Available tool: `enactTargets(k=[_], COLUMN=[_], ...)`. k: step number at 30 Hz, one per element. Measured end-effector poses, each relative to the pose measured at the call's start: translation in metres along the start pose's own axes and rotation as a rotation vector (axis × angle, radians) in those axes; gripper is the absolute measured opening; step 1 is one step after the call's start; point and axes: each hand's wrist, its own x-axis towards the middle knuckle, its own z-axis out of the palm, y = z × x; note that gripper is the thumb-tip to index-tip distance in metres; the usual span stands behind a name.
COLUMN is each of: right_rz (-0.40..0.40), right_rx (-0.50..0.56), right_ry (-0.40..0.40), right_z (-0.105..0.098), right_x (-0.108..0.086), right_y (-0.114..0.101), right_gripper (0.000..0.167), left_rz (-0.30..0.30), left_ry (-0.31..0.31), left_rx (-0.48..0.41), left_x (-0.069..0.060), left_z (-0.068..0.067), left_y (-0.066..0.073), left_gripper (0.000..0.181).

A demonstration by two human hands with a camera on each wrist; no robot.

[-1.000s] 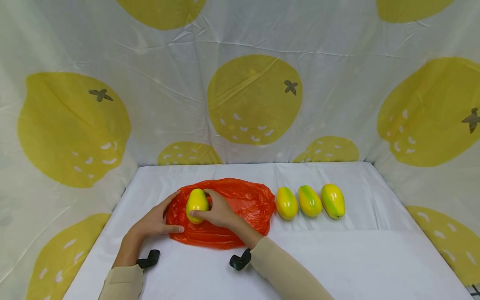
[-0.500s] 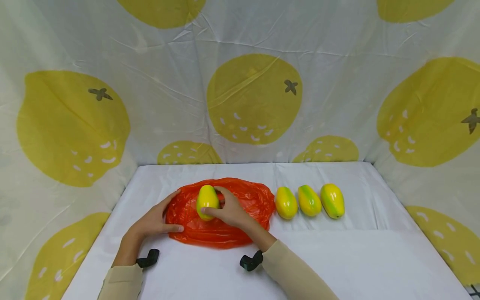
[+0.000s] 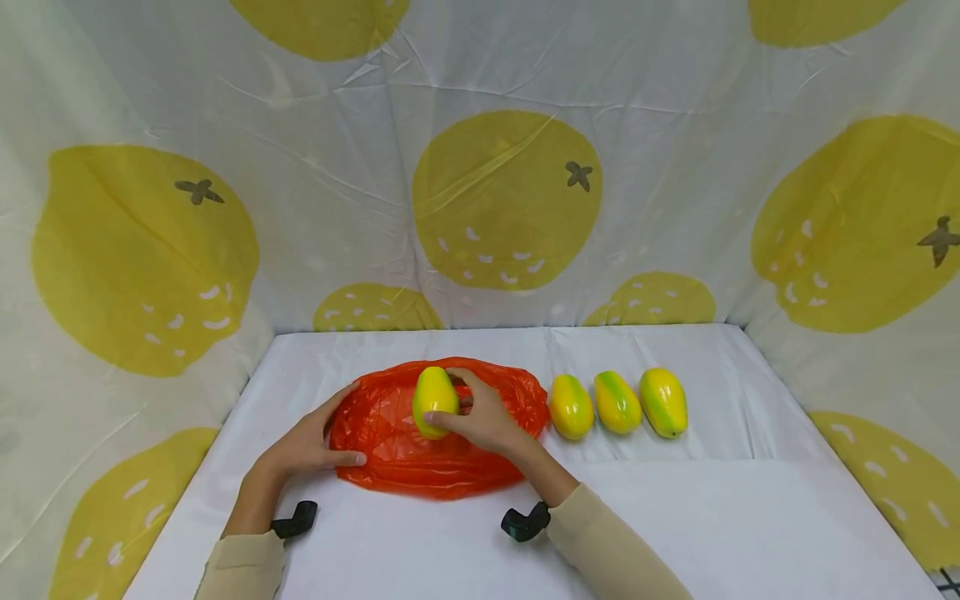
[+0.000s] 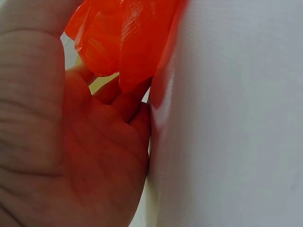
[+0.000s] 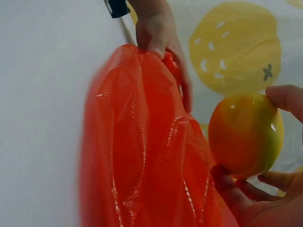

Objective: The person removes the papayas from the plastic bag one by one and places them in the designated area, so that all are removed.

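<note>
A yellow papaya (image 3: 435, 402) with a glossy skin is gripped between the thumb and fingers of my right hand (image 3: 480, 415), above the red plastic bag (image 3: 405, 475). The right wrist view shows this papaya (image 5: 244, 135) beside the bag (image 5: 147, 137), apart from it. The bag lies spread with its mouth facing up. My left hand (image 3: 303, 446) rests along its left edge, thumb at the front and fingers behind. In the left wrist view the palm (image 4: 99, 146) is bare and the fingers lie against the red film; their tips are partly hidden.
Three more yellow-green papayas stand in a row right of the bag: a near one (image 3: 572, 407), a middle one (image 3: 618, 402) and a far-right one (image 3: 664, 403). White cloth (image 3: 675, 525) covers the table. Lemon-printed fabric walls (image 3: 510, 200) enclose the back and sides.
My right hand has carried the papaya to the right and slightly back, from the bag's left part to over its middle. The left hand and the three other papayas stay in place.
</note>
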Motion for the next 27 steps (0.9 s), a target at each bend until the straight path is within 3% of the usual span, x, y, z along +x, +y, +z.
enactTargets(k=[6,14,27], right_rz=[-0.051,-0.063,-0.047], right_rx=[0.014,-0.009,-0.046], right_ry=[-0.001,0.024,0.101], right_z=[-0.013,-0.032,-0.069], right_x=[-0.006,-0.014,-0.033], right_y=[-0.002,0.000,-0.003], right_gripper=[0.076,0.073,0.075], left_rz=[0.032,0.060,0.039], left_ry=[0.012,0.016,0.013], left_rx=[0.002,0.003,-0.007], left_x=[-0.001,0.002,0.001], left_z=[0.000,0.001,0.001], left_y=[-0.001,-0.005,-0.003], left_gripper=[0.120,0.119,0.119])
